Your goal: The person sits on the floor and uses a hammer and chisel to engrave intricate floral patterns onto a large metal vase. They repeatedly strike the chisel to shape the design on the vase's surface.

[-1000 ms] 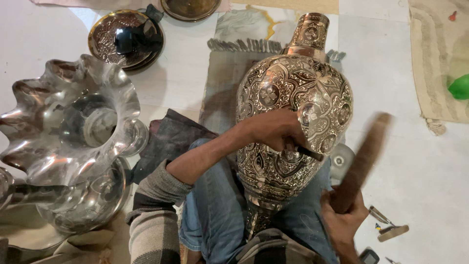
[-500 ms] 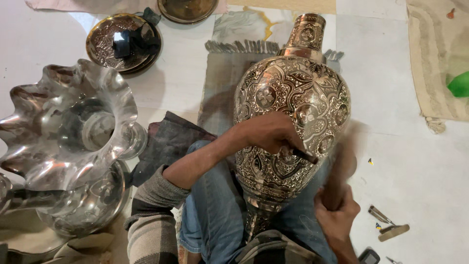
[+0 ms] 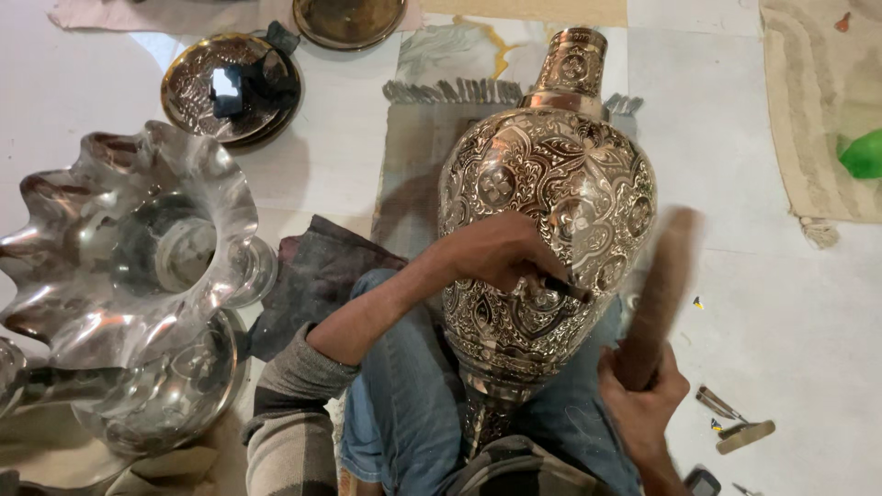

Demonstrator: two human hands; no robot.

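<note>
Nearest the camera, right hand closed around a wooden mallet, fingers wrapped tight on the lower end, upper end blurred. Just ahead, left hand resting on the belly of the engraved metal vase, fingers pinched on a thin chisel with its tip against the ornament. Vase lying across the lap on blue-jeaned legs, neck pointing away, foot toward the body.

Likely trouble: a blow landing off the chisel head and onto the left knuckles, since little of the tool shows beyond the grip. Equally possible: chisel skidding on the curved polished surface and scoring the pattern (round belly, nothing visibly bracing it but knees and one hand). Could also roll sideways under a hard strike.

Off to the right on the floor, a few small tools lying loose, within reach of a shifting leg. Left, a large fluted silver bowl beside a dark cloth. Farther off, a round engraved tray and a fringed mat.
</note>
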